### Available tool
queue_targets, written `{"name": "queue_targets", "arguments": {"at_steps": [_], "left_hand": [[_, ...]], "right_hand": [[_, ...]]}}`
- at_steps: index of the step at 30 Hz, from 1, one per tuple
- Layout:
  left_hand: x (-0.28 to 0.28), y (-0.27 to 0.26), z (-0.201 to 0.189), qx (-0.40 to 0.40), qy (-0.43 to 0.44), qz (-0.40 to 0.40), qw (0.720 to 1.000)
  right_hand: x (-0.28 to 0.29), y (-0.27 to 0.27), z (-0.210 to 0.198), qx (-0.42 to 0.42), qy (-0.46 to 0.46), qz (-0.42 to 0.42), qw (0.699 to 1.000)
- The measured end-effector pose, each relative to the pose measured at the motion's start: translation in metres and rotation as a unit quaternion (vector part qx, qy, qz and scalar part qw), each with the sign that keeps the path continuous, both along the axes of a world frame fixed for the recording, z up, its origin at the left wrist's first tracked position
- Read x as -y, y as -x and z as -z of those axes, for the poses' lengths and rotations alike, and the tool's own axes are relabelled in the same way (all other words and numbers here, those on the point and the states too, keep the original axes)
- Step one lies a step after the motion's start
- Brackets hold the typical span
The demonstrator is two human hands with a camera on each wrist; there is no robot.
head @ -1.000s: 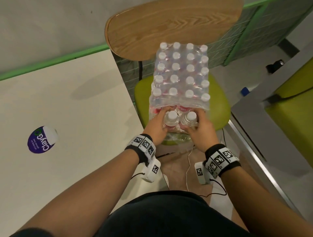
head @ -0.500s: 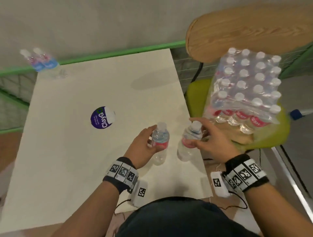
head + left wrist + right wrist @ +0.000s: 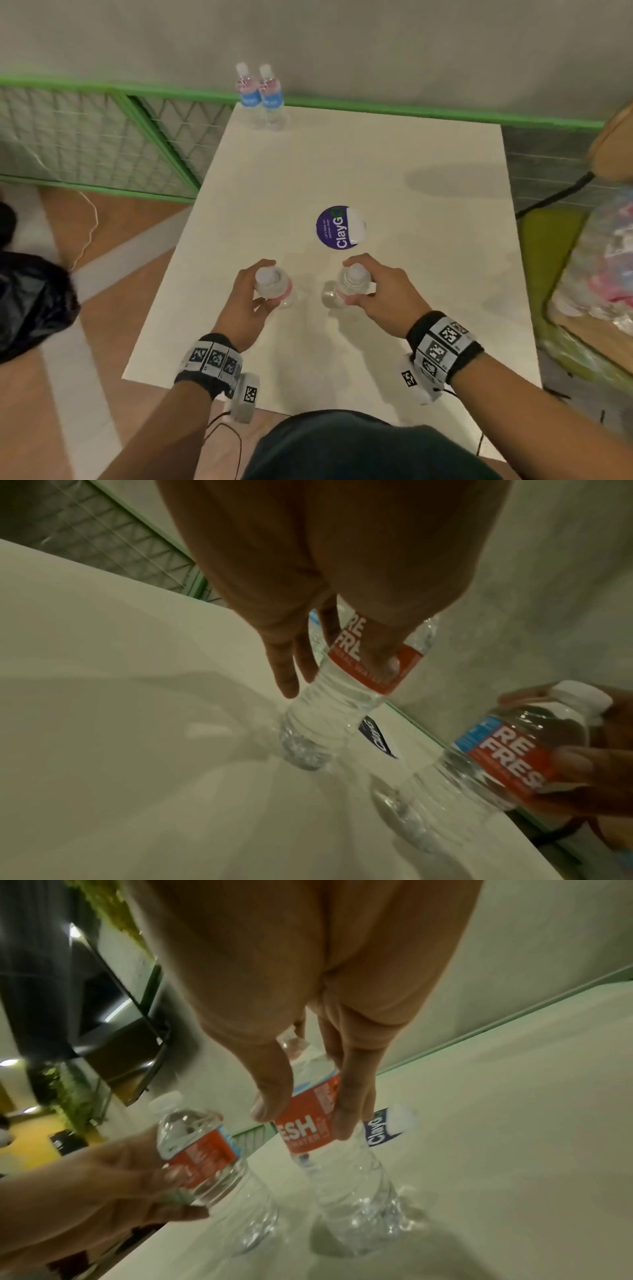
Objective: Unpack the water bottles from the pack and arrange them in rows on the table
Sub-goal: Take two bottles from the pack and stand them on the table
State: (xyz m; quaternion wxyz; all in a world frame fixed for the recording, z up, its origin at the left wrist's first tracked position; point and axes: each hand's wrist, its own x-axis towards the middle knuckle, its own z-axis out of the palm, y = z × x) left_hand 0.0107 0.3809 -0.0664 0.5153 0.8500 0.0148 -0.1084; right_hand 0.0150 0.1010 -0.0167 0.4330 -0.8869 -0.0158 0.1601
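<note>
Left hand (image 3: 245, 305) grasping one bottle (image 3: 274, 286), right hand (image 3: 380, 294) grasping another bottle (image 3: 349, 286); both near-upright, caps up, over near tabletop (image 3: 428, 274). Two bottles (image 3: 262, 97) upright at far edge. Pack (image 3: 603, 274) far right.

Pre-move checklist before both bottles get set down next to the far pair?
1. Left hand grip on left bottle: ok, fingers wrap the label.
2. Right hand grip on right bottle: ok, held at the label.
3. Bottles clear of each other: ok, a gap shows in the head view.
4. Bottles upright: not ok, both tilt in the wrist views.
5. Bases off the table: cannot tell.
6. Far pair standing, room beside it: ok, upright at the far left corner with bare table to its right.
</note>
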Motion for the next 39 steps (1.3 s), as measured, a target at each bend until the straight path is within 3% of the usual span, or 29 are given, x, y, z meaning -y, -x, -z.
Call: {"name": "queue_targets", "arguments": {"at_steps": [6,13,21,30,34,36,39], "left_hand": [[-0.023,-0.056,0.004,0.065,-0.063,-0.061,0.994],[-0.024,-0.136,0.009,0.076,-0.076,-0.004,0.994],[0.000,-0.189,0.009,0.080,-0.048,0.039,0.995],[0.003,-0.201,0.011,0.058,-0.043,0.070,0.995],[-0.004,-0.202,0.006,0.041,-0.058,0.093,0.993],[-0.009,-0.200,0.001,0.026,-0.083,0.093,0.992],[-0.013,-0.184,-0.015,0.012,-0.051,0.047,0.998]], "right_hand": [[-0.070,-0.053,0.005,0.028,0.011,0.030,0.999],[-0.103,-0.106,0.011,0.050,0.020,0.091,0.994],[-0.111,-0.144,0.012,0.042,0.038,0.125,0.990],[-0.111,-0.149,0.010,0.038,0.039,0.136,0.989],[-0.106,-0.154,0.004,0.023,0.021,0.100,0.995],[-0.101,-0.156,-0.002,0.014,0.027,0.073,0.997],[-0.085,-0.145,-0.013,0.017,0.051,0.048,0.997]]}}
